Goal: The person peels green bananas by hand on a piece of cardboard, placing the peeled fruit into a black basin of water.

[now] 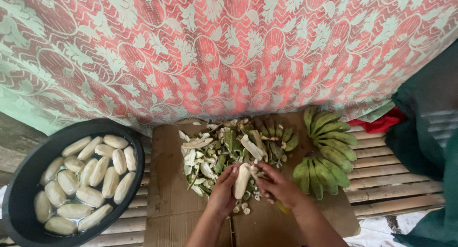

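- Single head-worn view, looking steeply down from above the person's own forearms, which enter at the lower centre of the frame.
- Close range: the flat brown cardboard sheet (167, 180) fills the centre.
- The red-and-white patterned cloth (229, 51) spans the upper half.

Pale peeled banana (242, 179), upright between hands

A slatted bamboo worktop (396, 180) carried a flat cardboard sheet (164, 180), a black basin (19, 180) at its left, and green banana bunches (329, 151).
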